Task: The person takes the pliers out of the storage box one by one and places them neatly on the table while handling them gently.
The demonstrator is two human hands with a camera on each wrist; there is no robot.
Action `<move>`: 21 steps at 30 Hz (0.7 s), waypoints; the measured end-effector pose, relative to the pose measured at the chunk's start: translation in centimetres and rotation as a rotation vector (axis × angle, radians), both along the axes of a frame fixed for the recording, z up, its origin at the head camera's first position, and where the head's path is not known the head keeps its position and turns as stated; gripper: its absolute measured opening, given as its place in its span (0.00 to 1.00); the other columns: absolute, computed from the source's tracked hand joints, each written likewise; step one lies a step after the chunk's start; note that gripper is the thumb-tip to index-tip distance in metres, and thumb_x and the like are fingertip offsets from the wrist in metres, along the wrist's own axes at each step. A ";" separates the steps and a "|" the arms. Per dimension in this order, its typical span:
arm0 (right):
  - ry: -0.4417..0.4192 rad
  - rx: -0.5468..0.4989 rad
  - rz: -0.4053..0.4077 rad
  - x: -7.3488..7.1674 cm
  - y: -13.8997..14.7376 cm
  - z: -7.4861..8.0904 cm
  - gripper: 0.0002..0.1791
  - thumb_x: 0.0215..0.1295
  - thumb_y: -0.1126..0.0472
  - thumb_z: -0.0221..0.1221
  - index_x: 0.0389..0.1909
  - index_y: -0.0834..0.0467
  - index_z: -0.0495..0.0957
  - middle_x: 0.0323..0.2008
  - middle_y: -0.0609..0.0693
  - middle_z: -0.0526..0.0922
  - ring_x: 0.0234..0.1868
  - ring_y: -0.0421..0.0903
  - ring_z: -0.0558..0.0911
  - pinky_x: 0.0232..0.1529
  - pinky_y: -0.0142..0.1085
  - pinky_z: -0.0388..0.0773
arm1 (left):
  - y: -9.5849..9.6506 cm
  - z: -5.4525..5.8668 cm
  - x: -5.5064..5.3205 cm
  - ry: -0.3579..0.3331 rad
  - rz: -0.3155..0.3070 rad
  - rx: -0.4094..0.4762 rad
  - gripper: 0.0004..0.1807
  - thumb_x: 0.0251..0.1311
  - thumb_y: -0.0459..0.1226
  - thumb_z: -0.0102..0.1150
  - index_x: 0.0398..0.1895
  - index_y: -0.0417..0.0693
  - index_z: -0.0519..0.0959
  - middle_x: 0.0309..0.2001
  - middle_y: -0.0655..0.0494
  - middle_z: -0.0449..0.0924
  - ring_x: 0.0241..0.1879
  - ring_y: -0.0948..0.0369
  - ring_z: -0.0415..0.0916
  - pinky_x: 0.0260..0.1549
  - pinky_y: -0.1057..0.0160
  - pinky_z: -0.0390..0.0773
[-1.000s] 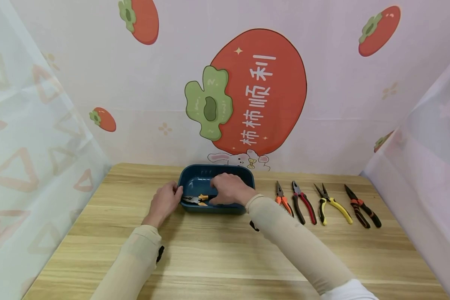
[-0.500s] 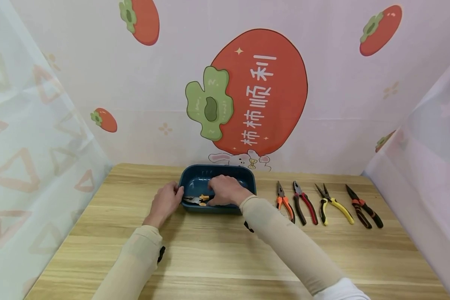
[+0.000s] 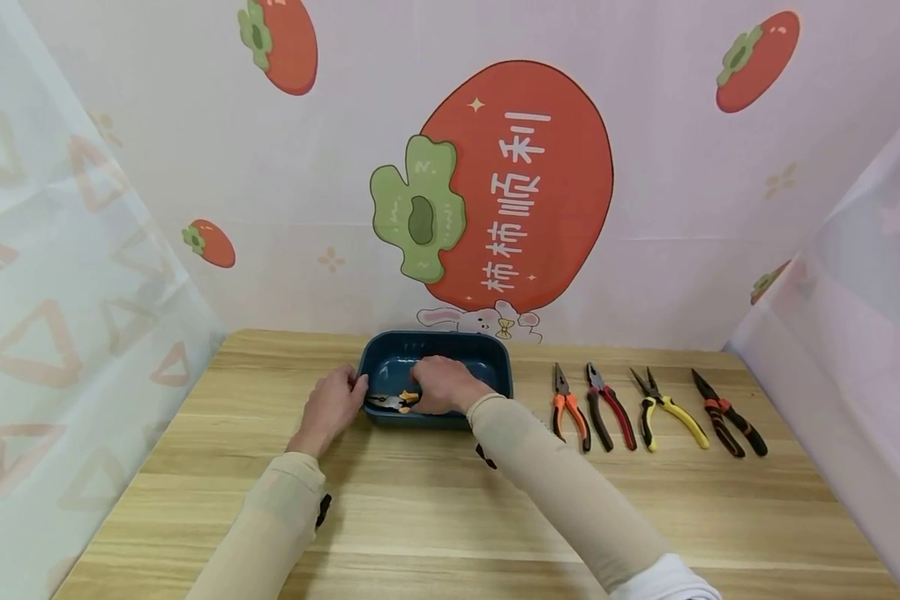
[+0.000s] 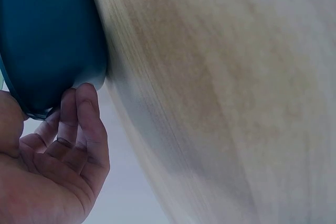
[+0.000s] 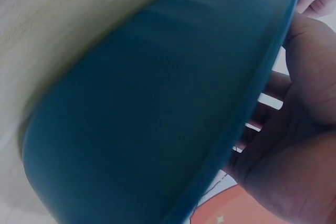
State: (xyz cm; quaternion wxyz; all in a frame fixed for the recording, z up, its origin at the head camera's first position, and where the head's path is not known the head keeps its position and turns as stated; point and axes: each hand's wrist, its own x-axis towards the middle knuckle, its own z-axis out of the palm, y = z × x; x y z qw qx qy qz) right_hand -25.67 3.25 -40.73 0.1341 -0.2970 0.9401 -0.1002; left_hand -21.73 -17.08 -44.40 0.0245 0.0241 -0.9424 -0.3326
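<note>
My left hand point(image 3: 330, 404) grips the left end of a dark blue plastic basin point(image 3: 442, 336). In the left wrist view its thumb is at the rim and its fingers lie against the outer wall. Inside the basin, at the front left, lies a pair of pliers point(image 3: 386, 402) with a grey head and yellow-and-black handles. Over the front rim reaches my right hand point(image 3: 446, 385), its fingers down inside the basin beside the pliers' handles. The basin's wall point(image 5: 131, 93) hides those fingertips in the right wrist view, and I cannot tell whether they hold anything.
Right of the basin, a row of pliers lies on the wooden table point(image 3: 420, 517): orange-handled pliers point(image 3: 570, 408), red-and-black pliers point(image 3: 611, 408), yellow-and-black pliers point(image 3: 667, 408) and black-and-red pliers point(image 3: 727, 412). A printed cloth wall point(image 3: 307, 292) rises behind the table.
My right hand and forearm have shifted a little to the left inside the basin. The left hand, the basin and the pliers in it stay in nearly the same place.
</note>
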 end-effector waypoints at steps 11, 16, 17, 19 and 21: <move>-0.051 -0.026 -0.016 -0.5 -0.3 -1.2 0.17 0.61 0.51 0.72 0.47 0.55 0.85 0.38 0.45 0.80 0.38 0.43 0.76 0.46 0.39 0.78 | 0.1 0.0 0.0 0.000 0.002 -0.009 0.15 0.76 0.42 0.49 0.32 0.42 0.75 0.24 0.51 0.74 0.24 0.55 0.71 0.22 0.59 0.68; -0.053 -0.031 -0.019 -0.7 -0.4 -1.6 0.17 0.61 0.53 0.73 0.47 0.55 0.86 0.39 0.45 0.81 0.38 0.43 0.76 0.47 0.39 0.78 | 0.1 0.2 0.0 -0.004 0.005 -0.007 0.15 0.75 0.42 0.49 0.33 0.42 0.75 0.24 0.51 0.74 0.24 0.55 0.72 0.22 0.59 0.68; -0.052 -0.030 -0.019 -0.8 -0.4 -1.7 0.17 0.61 0.53 0.73 0.48 0.55 0.86 0.40 0.45 0.81 0.39 0.43 0.76 0.48 0.39 0.78 | 0.1 0.2 0.0 -0.005 0.006 -0.007 0.15 0.75 0.42 0.49 0.33 0.42 0.75 0.25 0.51 0.74 0.24 0.55 0.72 0.22 0.59 0.69; -0.056 -0.032 -0.019 -0.8 -0.5 -1.7 0.16 0.61 0.54 0.73 0.48 0.55 0.86 0.40 0.45 0.81 0.39 0.43 0.76 0.47 0.38 0.78 | 0.1 0.2 0.0 -0.007 0.007 -0.010 0.15 0.75 0.43 0.49 0.33 0.42 0.75 0.25 0.51 0.75 0.24 0.55 0.72 0.22 0.59 0.69; -0.060 -0.035 -0.017 -0.8 -0.6 -1.6 0.15 0.61 0.55 0.73 0.46 0.55 0.86 0.39 0.44 0.81 0.38 0.43 0.76 0.46 0.37 0.78 | 0.1 0.2 0.0 -0.007 0.009 -0.011 0.15 0.76 0.42 0.49 0.33 0.42 0.75 0.24 0.51 0.74 0.24 0.55 0.72 0.22 0.59 0.68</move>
